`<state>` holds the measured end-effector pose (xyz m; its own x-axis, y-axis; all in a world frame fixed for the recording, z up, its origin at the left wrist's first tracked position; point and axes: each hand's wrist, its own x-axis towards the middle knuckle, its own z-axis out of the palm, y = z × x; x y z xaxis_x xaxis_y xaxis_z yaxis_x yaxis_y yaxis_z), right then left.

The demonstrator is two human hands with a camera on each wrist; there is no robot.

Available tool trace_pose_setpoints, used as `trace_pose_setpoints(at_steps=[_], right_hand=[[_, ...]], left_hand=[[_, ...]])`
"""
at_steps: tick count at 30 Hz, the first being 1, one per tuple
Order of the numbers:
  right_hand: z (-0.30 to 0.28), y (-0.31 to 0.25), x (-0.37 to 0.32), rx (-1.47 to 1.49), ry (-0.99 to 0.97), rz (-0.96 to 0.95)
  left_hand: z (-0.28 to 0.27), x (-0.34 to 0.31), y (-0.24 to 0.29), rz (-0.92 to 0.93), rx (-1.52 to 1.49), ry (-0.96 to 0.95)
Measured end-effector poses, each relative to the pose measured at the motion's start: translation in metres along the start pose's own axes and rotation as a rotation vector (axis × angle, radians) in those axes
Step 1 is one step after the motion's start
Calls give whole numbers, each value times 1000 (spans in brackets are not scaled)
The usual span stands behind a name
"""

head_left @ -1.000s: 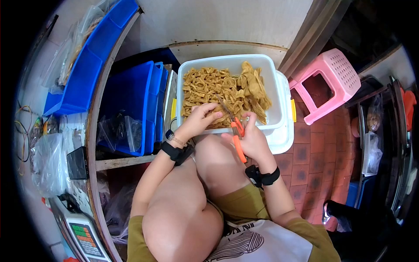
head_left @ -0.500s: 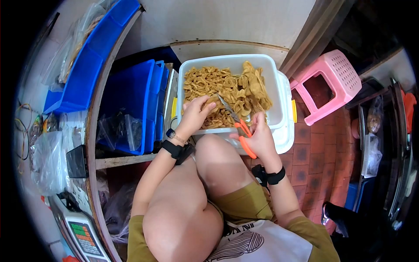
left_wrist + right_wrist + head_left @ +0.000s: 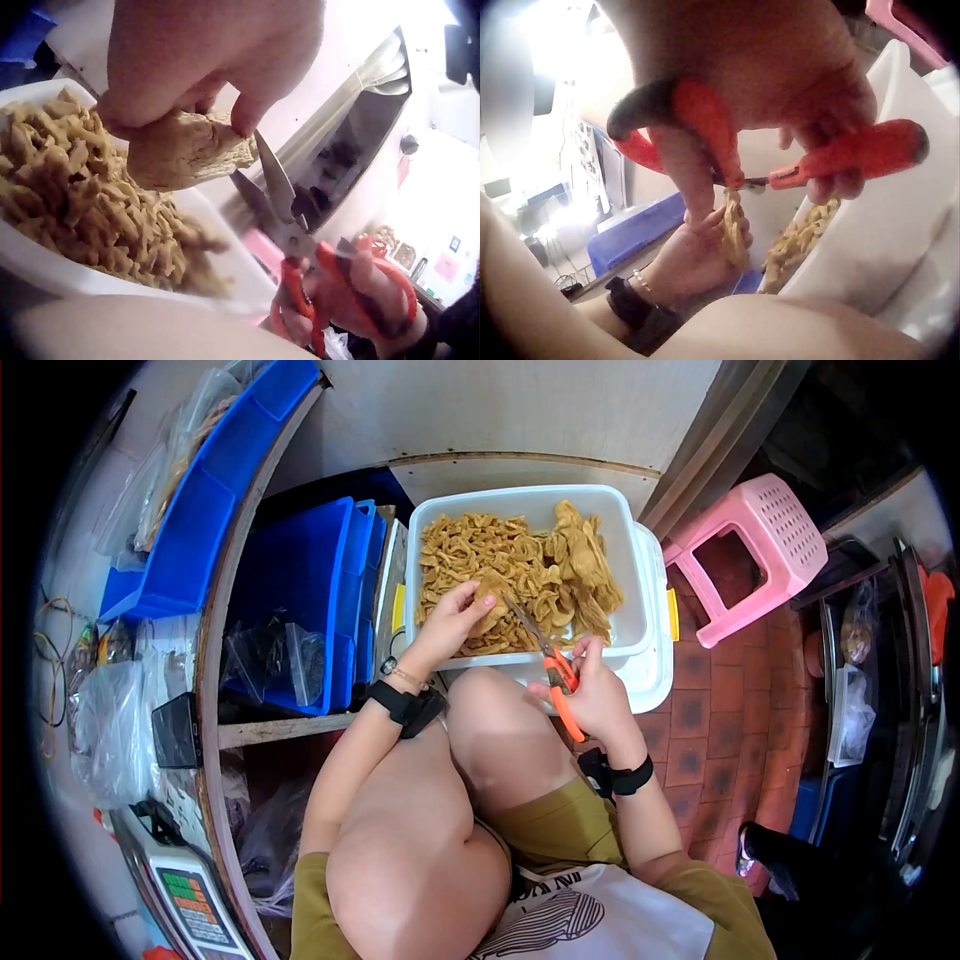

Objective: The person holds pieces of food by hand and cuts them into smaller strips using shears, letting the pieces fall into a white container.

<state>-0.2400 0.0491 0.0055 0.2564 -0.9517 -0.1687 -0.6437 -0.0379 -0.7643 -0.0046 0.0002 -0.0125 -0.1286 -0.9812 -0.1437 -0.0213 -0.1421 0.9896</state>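
My left hand point(image 3: 450, 625) pinches a tan, wrinkled, folded food piece point(image 3: 187, 154) between thumb and fingers, above the white tub point(image 3: 636, 585). In my right hand point(image 3: 600, 698) are scissors point(image 3: 567, 712) with orange handles, fingers through the loops. Their blades stand apart in the left wrist view, with the tips right at the piece's edge beside my left thumb. Short curled strips point(image 3: 465, 550) of the same tan food fill the tub's left and middle. Larger, longer pieces point(image 3: 582, 565) lie heaped at its right side.
Under the tub's right side shows a white lid point(image 3: 650, 685). Blue bins point(image 3: 300, 580) stand close on the left beside a wooden shelf edge. A pink stool point(image 3: 765, 535) stands on the red tiled floor to the right. My bare knees are just below the tub.
The scissors first drew away from my left hand, opening, then came back to the piece. My left hand now holds the piece up more visibly, turned towards the blades.
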Motion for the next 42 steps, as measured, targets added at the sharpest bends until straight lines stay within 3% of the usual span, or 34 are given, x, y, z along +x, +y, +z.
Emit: trace_pose_setpoints(at_steps=[9,11,17,21,23,26,30,36,38,39,41,42], right_hand=[[3,-6,10,4,-19,-44],[0,-13,13,-37,-98,1],[3,-16,20,-5,-91,-26],[5,-22,20,17,-97,0],[7,-25,21,103,-84,70],[14,-11,21,175,7,-58],[5,-7,15,190,-20,-22],[-14,-4,13,-5,-31,-72],[-15,-9,15,-124,-38,-77],[-13,-11,16,-122,-37,-77],[-9,-15,21,-93,-62,-88],[-7,-18,23,-90,-61,-87]], left_hand=[[4,1,-3,5,132,-106],[6,1,-4,39,169,-95],[8,-5,14,120,328,-139],[3,-3,11,31,312,-182],[1,-1,7,28,157,-150],[2,-1,2,75,84,-99],[3,-4,10,83,14,-21],[3,-5,10,33,264,-104],[5,-6,6,19,544,-163],[7,-7,10,18,545,-164],[11,-9,19,218,781,-109],[11,-10,19,217,783,-111]])
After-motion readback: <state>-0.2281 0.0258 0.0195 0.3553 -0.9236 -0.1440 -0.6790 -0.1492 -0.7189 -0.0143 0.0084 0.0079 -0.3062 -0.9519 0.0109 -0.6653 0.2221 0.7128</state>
